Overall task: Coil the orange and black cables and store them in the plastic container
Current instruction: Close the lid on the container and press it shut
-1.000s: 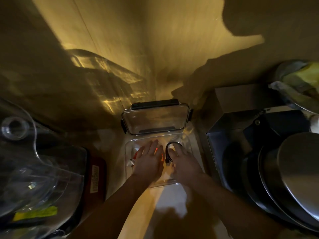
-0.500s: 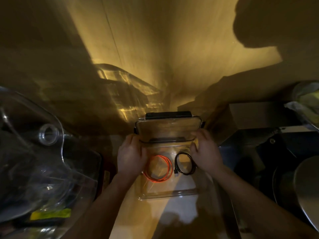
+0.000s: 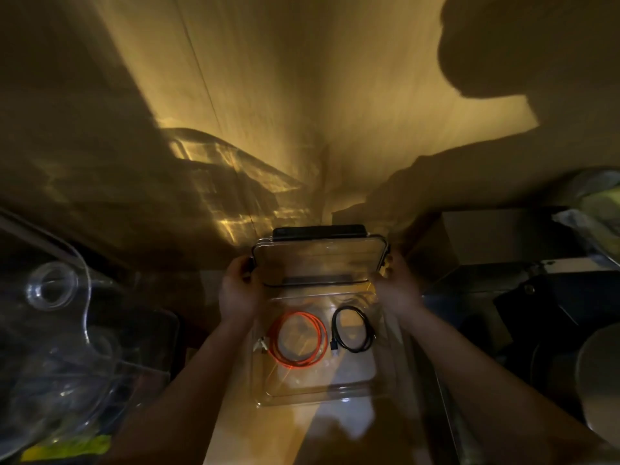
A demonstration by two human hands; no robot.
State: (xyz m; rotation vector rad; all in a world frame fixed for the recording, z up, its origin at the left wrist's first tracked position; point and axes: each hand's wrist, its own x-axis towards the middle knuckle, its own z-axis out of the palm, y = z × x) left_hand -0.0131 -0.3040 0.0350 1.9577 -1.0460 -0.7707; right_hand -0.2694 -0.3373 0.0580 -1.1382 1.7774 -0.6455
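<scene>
Both hands' grip, left hand (image 3: 239, 290) and right hand (image 3: 396, 286), now grasping the lid (image 3: 320, 260), having left the coiled orange cable (image 3: 297, 338) and black cable (image 3: 352, 328) inside the plastic container (image 3: 322, 394), closing coming next.

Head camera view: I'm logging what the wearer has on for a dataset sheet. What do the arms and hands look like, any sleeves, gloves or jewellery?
Both forearms are bare up to the bottom edge of the frame: no sleeves show. The left hand and right hand wear no gloves. No watch, bracelet or ring is apparent, though dim amber light and blur could hide something small.
</scene>
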